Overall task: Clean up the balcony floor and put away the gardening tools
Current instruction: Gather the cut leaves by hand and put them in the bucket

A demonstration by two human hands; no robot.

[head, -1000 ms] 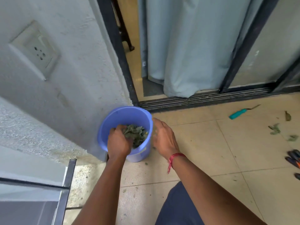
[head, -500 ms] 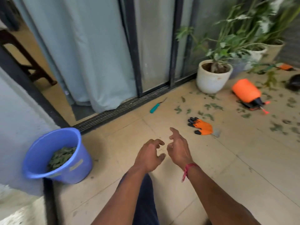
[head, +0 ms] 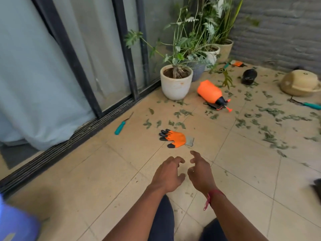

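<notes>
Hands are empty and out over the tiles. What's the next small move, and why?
Probably reach the right hand forward to the orange glove: it lies flat on the tile just ahead of the fingers and is the nearest loose item. The right hand and the left hand both hold nothing, and the scattered leaves lie farther off.

Left hand [head: 167,174]: we've got it out front and low, back of the hand up, fingers loosely curled, nothing in it.
Right hand [head: 199,172]: just beside the left one with a small gap between them, forefinger poking forward, other fingers a bit bent, nothing in it either.
Left forearm [head: 139,214]: bare, comes up from the bottom edge, leaning right.
Right forearm [head: 234,218]: bare too, leaning left, so our hands end up close together.
Wrists: both look pretty straight.
</notes>
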